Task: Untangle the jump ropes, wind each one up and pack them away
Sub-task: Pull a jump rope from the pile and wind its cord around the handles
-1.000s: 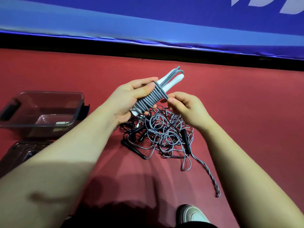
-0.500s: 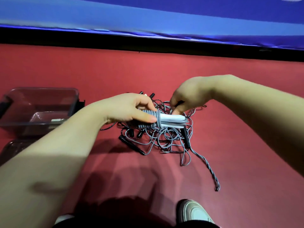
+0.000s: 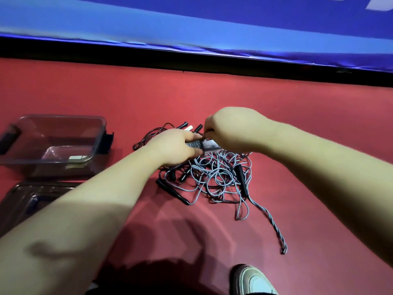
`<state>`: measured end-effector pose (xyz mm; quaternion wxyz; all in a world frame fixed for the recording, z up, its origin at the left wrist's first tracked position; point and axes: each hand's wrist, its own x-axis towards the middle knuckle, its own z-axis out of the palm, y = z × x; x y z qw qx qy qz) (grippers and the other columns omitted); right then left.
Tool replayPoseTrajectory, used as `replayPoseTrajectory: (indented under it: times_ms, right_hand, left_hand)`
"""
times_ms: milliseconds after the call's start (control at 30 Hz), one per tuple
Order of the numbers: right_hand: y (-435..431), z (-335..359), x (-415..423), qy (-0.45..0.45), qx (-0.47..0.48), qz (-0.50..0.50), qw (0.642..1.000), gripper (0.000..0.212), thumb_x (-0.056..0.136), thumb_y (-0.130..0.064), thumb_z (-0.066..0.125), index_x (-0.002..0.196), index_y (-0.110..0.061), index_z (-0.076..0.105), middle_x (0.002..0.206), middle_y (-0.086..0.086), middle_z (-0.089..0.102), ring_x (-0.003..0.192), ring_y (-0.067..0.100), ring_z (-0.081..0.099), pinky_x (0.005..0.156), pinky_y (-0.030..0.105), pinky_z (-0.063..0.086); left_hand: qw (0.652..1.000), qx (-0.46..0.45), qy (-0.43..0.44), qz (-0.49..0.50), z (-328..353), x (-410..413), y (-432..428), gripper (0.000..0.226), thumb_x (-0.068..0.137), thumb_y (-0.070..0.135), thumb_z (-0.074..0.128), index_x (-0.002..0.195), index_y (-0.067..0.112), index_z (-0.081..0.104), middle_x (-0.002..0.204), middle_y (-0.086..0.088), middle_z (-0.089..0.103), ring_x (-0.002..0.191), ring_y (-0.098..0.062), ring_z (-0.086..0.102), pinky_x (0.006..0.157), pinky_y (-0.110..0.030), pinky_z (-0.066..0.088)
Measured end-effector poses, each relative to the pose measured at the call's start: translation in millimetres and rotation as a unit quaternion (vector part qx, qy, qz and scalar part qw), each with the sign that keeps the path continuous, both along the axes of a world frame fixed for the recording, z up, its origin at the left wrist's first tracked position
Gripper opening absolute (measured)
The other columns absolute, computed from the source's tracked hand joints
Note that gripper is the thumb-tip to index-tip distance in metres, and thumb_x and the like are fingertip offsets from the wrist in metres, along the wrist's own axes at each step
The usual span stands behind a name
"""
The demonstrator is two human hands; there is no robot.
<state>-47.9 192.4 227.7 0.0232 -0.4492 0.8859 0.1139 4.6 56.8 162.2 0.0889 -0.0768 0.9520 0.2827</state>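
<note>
The left hand (image 3: 174, 148) curls its fingers round a wound grey jump-rope bundle with white handles (image 3: 204, 145); the right hand (image 3: 230, 129) pinches the bundle's end, just above the tangled heap of grey and black ropes (image 3: 219, 174) on the red floor (image 3: 297, 124), clear plastic box (image 3: 59, 116) at left

Grey and black jump ropes (image 3: 214, 175) with black handles (image 3: 242, 179) lie on a red floor (image 3: 297, 116); smoky clear container (image 3: 63, 167); blue banner (image 3: 191, 26); grey-white shoe (image 3: 253, 282).

The red floor (image 3: 297, 124) carries a tangle of jump ropes (image 3: 217, 177). Left of the tangle: a clear box (image 3: 63, 117), with a lid (image 3: 27, 199) below it. Below the tangle: one shoe (image 3: 253, 282).
</note>
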Motion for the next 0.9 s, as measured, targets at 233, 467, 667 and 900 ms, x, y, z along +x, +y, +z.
replayPoseTrajectory:
  times_ms: [233,467,667,900]
  right_hand:
    - [28,-29,22,-0.195,-0.312,-0.144,0.919,0.031,0.098,-0.024,0.042,0.127,-0.023,0.055,0.094,-0.002,0.061,0.087,0.018,0.055,0.081,0.028,0.042]
    - [30,-75,26,-0.212,-0.424,-0.16,0.866,0.03,0.098,-0.017,0.044,0.124,-0.025,0.054,0.083,-0.008,0.062,0.079,0.017,0.058,0.081,0.03,0.045]
    - [48,-90,4,-0.283,-0.454,-0.164,0.829,0.02,0.097,-0.018,0.047,0.084,-0.021,0.062,0.06,-0.009,0.048,0.049,0.0,0.043,0.054,0.016,0.033]
    - [63,-72,-16,-0.197,-0.311,0.001,0.93,0.023,0.095,-0.025,0.05,0.089,-0.009,0.066,0.071,0.001,0.06,0.065,0.002,0.052,0.064,0.025,0.042]
  left_hand:
    - [0.98,0.027,0.163,0.112,5,3,0,0.041,0.093,0.034,0.053,0.132,0.045,0.047,0.129,0.012,0.057,0.115,-0.018,0.053,0.091,-0.034,0.046]
    - [0.959,0.121,0.217,0.134,5,6,3,0.041,0.093,0.026,0.054,0.132,0.038,0.051,0.122,0.009,0.059,0.111,-0.014,0.052,0.089,-0.025,0.041]
    - [0.884,0.442,0.13,0.078,11,14,4,0.029,0.093,0.008,0.054,0.107,0.031,0.064,0.103,0.0,0.066,0.089,-0.018,0.061,0.079,-0.033,0.054]
    - [0.836,0.539,0.013,-0.098,13,13,7,0.034,0.08,0.008,0.059,0.111,0.022,0.062,0.094,-0.002,0.063,0.077,-0.016,0.056,0.064,-0.025,0.053]
